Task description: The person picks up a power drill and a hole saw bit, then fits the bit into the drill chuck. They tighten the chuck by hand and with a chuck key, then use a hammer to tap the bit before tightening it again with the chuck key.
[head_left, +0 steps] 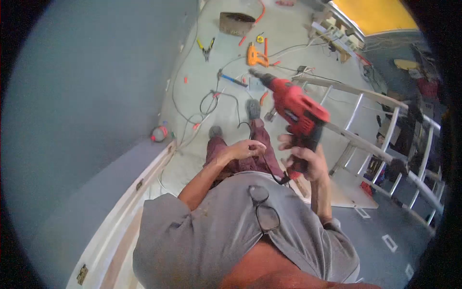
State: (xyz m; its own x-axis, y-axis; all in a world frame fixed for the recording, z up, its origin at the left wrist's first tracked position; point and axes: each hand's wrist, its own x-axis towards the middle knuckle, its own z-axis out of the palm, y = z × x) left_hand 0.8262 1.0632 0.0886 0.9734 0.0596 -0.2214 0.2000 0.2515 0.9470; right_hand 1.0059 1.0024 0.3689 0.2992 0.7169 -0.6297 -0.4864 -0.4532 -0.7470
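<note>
A red and black corded power drill (299,108) is in my right hand (312,161), which is wrapped round its dark handle; a couple of fingers look loose on the grip. The drill's chuck points up and to the left, away from my body. My left hand (248,149) pinches the drill's black power cord (272,174) in front of my thighs. From the handle's base the cord loops up to these fingers and continues down toward the floor past my shoes. Eyeglasses (265,212) hang from the neck of my grey shirt.
On the pale floor lie an orange heat-gun-shaped tool (256,56), yellow-handled pliers (206,49), a hammer (233,79) and tangled cables (208,103). An aluminium ladder (358,137) lies to the right. A grey wall (96,86) and a plastic bottle (159,133) are on the left.
</note>
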